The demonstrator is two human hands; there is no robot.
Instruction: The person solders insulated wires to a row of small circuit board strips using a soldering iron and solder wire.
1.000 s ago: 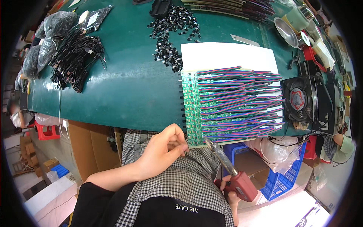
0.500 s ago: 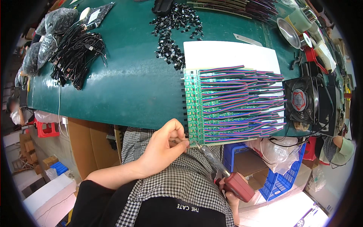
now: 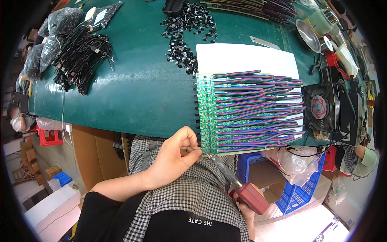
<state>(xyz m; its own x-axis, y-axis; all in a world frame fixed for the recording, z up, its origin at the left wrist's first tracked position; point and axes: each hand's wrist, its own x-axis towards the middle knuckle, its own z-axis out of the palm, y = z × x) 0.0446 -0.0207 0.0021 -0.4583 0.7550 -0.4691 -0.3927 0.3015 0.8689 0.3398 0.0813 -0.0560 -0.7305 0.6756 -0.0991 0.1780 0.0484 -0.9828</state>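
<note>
My left hand (image 3: 171,159) is at the near left corner of a green circuit board panel (image 3: 207,109), thumb and fingertips pinched together; whatever sits between them is hidden. From the lower right, my right hand (image 3: 246,213) grips the dark red handle of a soldering iron (image 3: 253,198). The iron's tip reaches the panel's near corner, close to my left fingertips. Rows of multicoloured ribbon wires (image 3: 254,107) run rightward from the panel. Small black connectors stick out along its left edge. A white sheet (image 3: 246,56) lies under the panel.
Loose black connectors (image 3: 181,54) are heaped beyond the panel. Bundled black cables (image 3: 82,60) occupy the far left of the green table (image 3: 129,80). A fan (image 3: 320,105) stands to the right, near a metal bowl (image 3: 307,35). A blue crate (image 3: 296,197) sits below the table edge.
The soldering iron's handle has shifted very slightly left, together with my right hand. My left hand stays at the panel's corner.
</note>
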